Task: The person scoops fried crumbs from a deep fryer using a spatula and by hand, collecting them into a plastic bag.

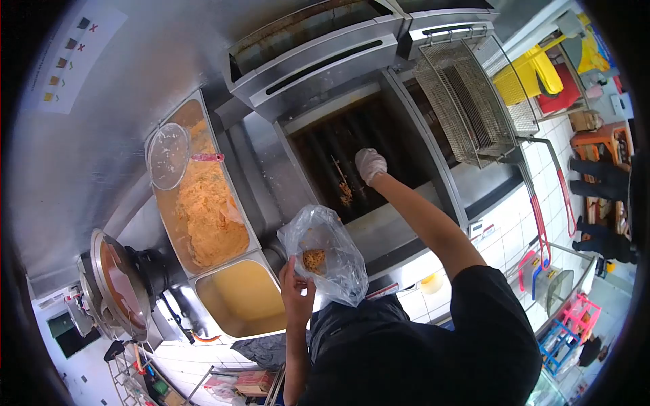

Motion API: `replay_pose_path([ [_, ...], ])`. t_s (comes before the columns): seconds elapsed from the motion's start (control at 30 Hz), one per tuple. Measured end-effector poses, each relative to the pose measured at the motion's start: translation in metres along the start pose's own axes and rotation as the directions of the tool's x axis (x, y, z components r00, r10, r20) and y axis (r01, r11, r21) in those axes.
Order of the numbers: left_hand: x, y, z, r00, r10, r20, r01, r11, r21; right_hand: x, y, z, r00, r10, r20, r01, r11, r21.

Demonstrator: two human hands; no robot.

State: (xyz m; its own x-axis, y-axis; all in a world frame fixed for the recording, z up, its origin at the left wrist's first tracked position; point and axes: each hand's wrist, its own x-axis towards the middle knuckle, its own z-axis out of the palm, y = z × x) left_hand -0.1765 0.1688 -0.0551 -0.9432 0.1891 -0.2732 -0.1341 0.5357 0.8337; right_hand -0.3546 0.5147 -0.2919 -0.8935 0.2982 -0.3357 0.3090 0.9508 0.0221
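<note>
My left hand (296, 292) is closed on the edge of a clear plastic bag (347, 271). A clump of brown, crumbly food (313, 261) lies in the bag. Wearing a thin clear glove, my right hand (370, 165) is held over the dark fryer vat (395, 229). Its fingers look curled together, and whatever they hold, if anything, is hidden. Left of that hand, golden-brown bits of food (345, 193) show in the vat.
Left of the fryer, a steel pan (256, 245) holds orange breading (206, 216), with a strainer (169, 155) above it. Yellowish liquid (240, 298) fills a nearer pan. Wire fry baskets (467, 101) with red handles sit at right. Other people's legs (599, 183) show far right.
</note>
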Motion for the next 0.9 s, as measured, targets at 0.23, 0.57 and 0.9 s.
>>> replay_pose_path([
  [0.23, -0.001, 0.004, 0.004, 0.999, 0.045, 0.014, -0.046, 0.997, 0.055, 0.102, -0.049, 0.082, 0.939, 0.317, 0.135, -0.311, 0.948, -0.065],
  [0.57, -0.001, -0.004, 0.01, 0.997, 0.072, -0.016, -0.071, 0.997, 0.039, 0.082, 0.004, 0.036, 0.843, -0.115, 0.525, 0.218, 0.966, -0.137],
  [0.9, -0.011, -0.002, 0.006, 1.0, 0.026, -0.007, -0.026, 1.0, -0.007, 0.065, 0.014, 0.136, 0.748, -0.041, 0.662, 0.286, 0.921, -0.266],
])
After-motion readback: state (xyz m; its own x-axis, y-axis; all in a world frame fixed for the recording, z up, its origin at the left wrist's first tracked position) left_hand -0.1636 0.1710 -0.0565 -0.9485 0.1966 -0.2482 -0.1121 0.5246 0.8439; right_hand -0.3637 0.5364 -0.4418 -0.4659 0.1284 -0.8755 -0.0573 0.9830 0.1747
